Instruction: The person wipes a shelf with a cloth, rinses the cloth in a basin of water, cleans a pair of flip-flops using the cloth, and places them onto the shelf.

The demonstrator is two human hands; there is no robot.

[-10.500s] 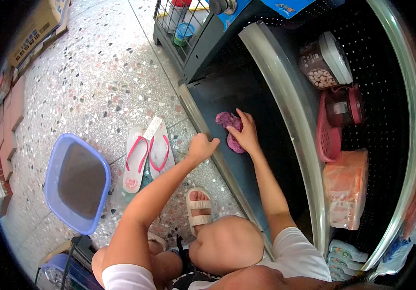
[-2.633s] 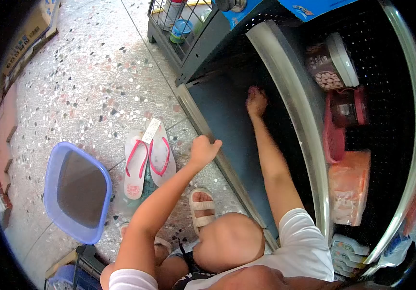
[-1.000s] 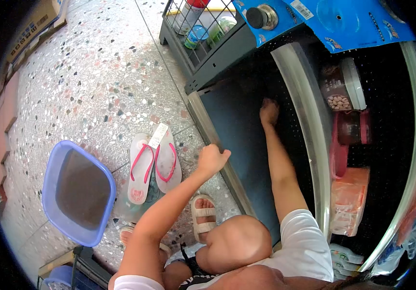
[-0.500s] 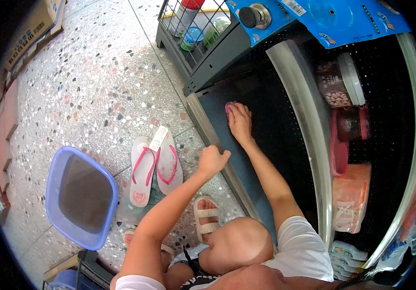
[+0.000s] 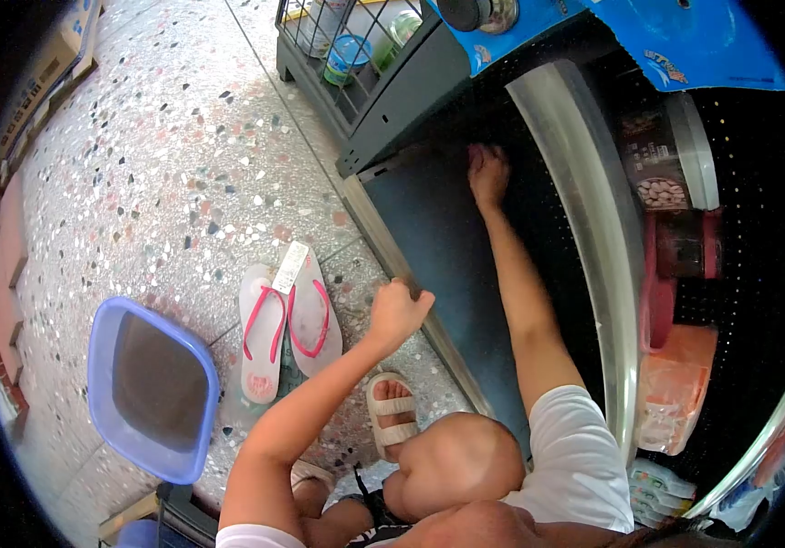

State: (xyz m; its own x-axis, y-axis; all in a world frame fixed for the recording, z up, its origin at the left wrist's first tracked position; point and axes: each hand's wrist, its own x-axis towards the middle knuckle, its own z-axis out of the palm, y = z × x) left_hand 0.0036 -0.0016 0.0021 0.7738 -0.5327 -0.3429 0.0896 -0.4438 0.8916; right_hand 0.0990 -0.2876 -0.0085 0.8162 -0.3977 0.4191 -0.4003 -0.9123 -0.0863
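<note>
Deep on the dark bottom shelf (image 5: 429, 237), my right hand (image 5: 488, 175) is closed on a purple cloth (image 5: 476, 153), of which only a small part shows in the shade. My left hand (image 5: 398, 312) is at the shelf's metal front edge (image 5: 376, 222), fingers curled and thumb out over the edge; whether anything is inside the curled fingers is hidden. White flip-flops (image 5: 288, 320) with pink straps and a paper tag lie on the floor to the left of my left hand. Farther left stands a blue basin (image 5: 212, 402) holding dark, murky water.
An upper shelf edge (image 5: 584, 228) curves over my right forearm. On that shelf are a lidded jar (image 5: 664, 155), a pink basket (image 5: 657, 301) and an orange packet (image 5: 675, 388). A wire rack (image 5: 356, 46) stands ahead, with a cardboard box (image 5: 46, 78) at the far left.
My right hand has moved with the purple cloth from near the shelf's front to deeper inside. My left hand stays at the front edge. The camera view has shifted slightly.
</note>
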